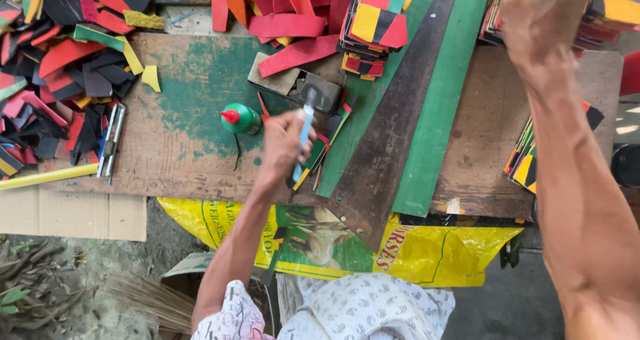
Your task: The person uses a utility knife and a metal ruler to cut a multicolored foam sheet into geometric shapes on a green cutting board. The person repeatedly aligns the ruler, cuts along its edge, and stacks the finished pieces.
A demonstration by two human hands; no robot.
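Worn wooden board (180, 160) with green paint stains, on ground. Near its middle, left hand (283, 147) closed around hammer (313, 110), head resting over stacked coloured strips (327, 143). Just left of hammer, green glue bottle (240, 119). Right of hammer, right hand (540, 13) on coloured stack (617, 7); fingers hidden, grip impossible to tell.

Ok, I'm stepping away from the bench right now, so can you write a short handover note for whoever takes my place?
Left hand: closed around the blue-handled hammer, head over the striped pieces on the wooden board.
Right hand: raised at the far-right stacks, blurred, grip unclear.
To hand: green glue bottle beside the left hand, utility knife at the left.
Done: finished striped stack at the top.
Left: loose coloured offcuts heaped at the left.
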